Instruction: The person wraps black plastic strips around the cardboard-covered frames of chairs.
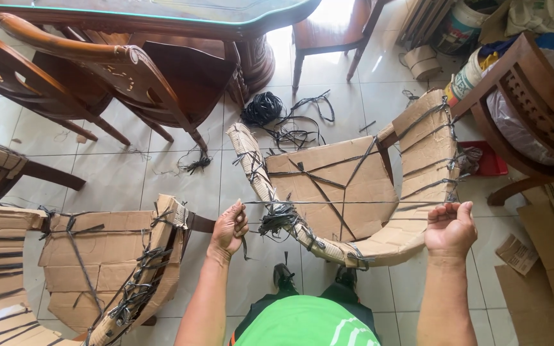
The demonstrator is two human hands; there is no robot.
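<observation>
A chair wrapped in brown cardboard [338,182] stands in front of me, bound with black plastic strapping. My left hand [229,227] and my right hand [450,227] each grip one end of a thin black strap [354,202] pulled taut across the chair from armrest to armrest. A tangle of black strap ends [277,220] hangs on the left armrest, just right of my left hand. My feet [312,277] show below the chair's front edge.
A second cardboard-wrapped chair [113,263] stands at lower left. Bare wooden chairs [104,70] and a dark table [161,16] fill the top. A coil of black strap [262,107] lies on the tiled floor. Loose cardboard sheets [546,250] lie at right, near a wooden chair [533,109] and buckets [463,25].
</observation>
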